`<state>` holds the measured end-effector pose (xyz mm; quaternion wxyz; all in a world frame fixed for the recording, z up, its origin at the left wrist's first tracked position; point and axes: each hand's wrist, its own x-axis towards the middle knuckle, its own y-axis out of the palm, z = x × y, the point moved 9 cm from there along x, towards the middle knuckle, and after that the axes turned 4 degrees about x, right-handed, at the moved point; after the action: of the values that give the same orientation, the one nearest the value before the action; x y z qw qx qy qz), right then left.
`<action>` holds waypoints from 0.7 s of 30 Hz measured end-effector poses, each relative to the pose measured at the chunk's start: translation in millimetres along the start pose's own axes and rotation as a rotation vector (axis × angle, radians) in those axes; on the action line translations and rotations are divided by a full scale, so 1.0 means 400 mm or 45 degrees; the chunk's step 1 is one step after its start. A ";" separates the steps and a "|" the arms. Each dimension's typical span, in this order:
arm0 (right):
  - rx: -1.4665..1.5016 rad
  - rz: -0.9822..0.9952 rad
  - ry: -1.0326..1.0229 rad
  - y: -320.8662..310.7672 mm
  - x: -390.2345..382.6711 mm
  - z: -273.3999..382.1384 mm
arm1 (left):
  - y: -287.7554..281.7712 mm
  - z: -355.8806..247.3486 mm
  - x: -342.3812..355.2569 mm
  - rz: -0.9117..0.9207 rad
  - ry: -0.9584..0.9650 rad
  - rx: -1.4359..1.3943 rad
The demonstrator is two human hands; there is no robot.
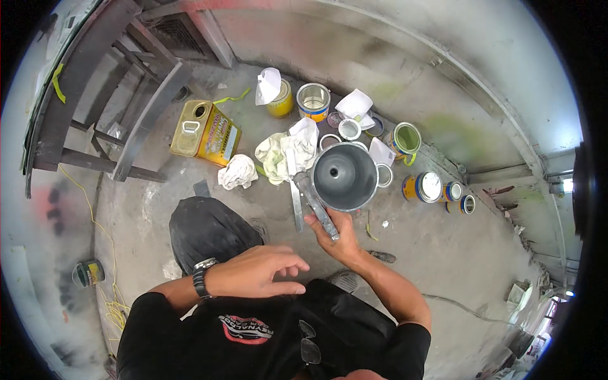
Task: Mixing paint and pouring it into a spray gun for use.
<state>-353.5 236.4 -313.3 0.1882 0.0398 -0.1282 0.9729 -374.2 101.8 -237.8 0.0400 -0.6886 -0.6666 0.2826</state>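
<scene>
In my right hand (345, 237) is a grey metal spray gun (318, 206), its handle gripped by my closed fingers. The gun's round cup (361, 180) faces up without a lid, and a small hole shows at its bottom. My left hand (259, 271), with a dark watch on the wrist, hovers before my chest, loosely bent and holding nothing. Past the gun lie crumpled white and greenish rags (278, 155) and a flat metal strip (296, 206). Small round lids and a white cup (349, 129) sit just beyond the gun's cup, which partly hides them.
A yellow rectangular can (206, 132) stands at left beside a white rag (238, 172). Several paint cans, including an open one (313, 100) and another (405, 138), line the wall. A wooden frame (152, 117) stands at far left. A yellow cord (95, 218) and a dark hose (468, 306) cross the floor.
</scene>
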 end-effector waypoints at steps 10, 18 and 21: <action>-0.041 -0.023 0.017 0.001 0.019 -0.016 | -0.155 -0.216 -0.146 -0.748 1.174 -0.353; -0.110 0.110 0.041 0.033 0.027 -0.017 | -0.180 -0.310 -0.227 -1.412 1.319 -0.732; -0.084 0.056 0.013 0.030 0.032 0.008 | -0.171 -0.284 -0.231 -1.547 1.194 -0.779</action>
<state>-369.9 229.5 -311.4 0.1686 0.0256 -0.1601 0.9722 -380.8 59.0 -82.1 0.2706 -0.2352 -0.8844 -0.2988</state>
